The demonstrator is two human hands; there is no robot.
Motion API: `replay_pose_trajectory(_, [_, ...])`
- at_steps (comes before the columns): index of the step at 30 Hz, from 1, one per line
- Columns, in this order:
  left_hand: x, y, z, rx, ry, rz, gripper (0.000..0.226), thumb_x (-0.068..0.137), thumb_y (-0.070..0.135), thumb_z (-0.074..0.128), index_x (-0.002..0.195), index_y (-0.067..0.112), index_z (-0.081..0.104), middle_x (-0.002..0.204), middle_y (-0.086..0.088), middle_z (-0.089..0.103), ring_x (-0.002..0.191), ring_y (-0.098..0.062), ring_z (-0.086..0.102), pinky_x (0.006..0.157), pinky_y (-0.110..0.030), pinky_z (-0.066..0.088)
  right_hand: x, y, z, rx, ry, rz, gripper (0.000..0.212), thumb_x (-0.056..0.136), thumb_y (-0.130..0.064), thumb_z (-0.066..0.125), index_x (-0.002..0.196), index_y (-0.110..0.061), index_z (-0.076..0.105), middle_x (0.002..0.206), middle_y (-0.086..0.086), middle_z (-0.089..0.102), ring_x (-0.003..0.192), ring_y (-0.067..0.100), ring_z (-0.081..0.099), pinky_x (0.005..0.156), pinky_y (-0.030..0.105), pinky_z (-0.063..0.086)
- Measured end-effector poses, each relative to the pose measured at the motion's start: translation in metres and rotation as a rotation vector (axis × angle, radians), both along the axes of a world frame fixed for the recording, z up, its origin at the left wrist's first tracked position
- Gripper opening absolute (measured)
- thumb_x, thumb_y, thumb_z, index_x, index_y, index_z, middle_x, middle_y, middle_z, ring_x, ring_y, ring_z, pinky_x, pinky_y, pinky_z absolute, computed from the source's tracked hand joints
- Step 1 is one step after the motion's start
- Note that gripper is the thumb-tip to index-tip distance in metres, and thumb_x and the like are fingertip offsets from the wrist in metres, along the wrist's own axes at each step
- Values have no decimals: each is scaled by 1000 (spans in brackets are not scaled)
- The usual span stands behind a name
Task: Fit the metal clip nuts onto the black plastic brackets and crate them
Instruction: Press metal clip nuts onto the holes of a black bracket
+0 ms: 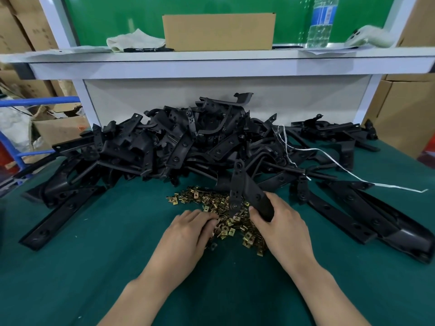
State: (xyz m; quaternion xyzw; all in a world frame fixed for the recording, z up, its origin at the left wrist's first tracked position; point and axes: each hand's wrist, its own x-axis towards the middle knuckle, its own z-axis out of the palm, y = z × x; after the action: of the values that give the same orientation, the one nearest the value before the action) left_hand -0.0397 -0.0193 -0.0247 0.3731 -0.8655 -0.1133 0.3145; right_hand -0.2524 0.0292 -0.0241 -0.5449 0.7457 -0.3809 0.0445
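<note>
The right hand [280, 220] is gripping one black bracket [249, 191], tilting it above the clip nuts [211, 201] lying mid-workbench [94, 267]. The left hand [188, 234] is resting palm-down on them, fingers bent; whether it is pinching one cannot be told. The nuts are lying too many to count, with dozens of brackets in the heap [188, 142] toward the back edge.

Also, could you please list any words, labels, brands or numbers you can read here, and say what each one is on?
Nothing here can be read with certainty.
Water bottle label: blue, with print too blurred to read.
Cardboard cartons at far left: faint marks, too blurred to read.
Black marker on the shelf: a light marking, too small to read.
Brown box on the shelf: its visible face is blank.
</note>
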Motion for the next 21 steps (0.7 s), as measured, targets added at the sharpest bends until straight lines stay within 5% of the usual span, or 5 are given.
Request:
replay_pose_trajectory(9, [3,0,-1,43,151,107,30,102,42,43,117,28,66,100,33,56,105,6,48,86,-17,42,0,0,0,-11,-12,5,25,92,-51,57,116,-42,56,92,-20,60,80,9,58,68,34,47])
replay_pose_trajectory(14, [2,1,-2,86,221,98,26,100,47,45,108,32,64,97,27,60,98,-3,54,83,-24,46,0,0,0,-20,-11,3,24,92,-52,58,115,-43,55,91,-21,59,81,9,58,67,34,47])
replay_pose_trajectory(18, [1,1,-3,98,203,77,30,96,57,43,108,37,63,109,33,56,103,7,50,82,-20,42,0,0,-1,-22,-13,6,24,92,-51,58,114,-43,55,91,-20,60,82,11,58,68,35,46])
replay_pose_trajectory(21, [3,-1,-6,114,209,80,30,93,62,46,107,42,63,96,32,60,103,9,49,82,-15,40,1,0,0,-23,-18,7,24,92,-51,58,114,-42,55,92,-19,61,82,11,59,69,36,48])
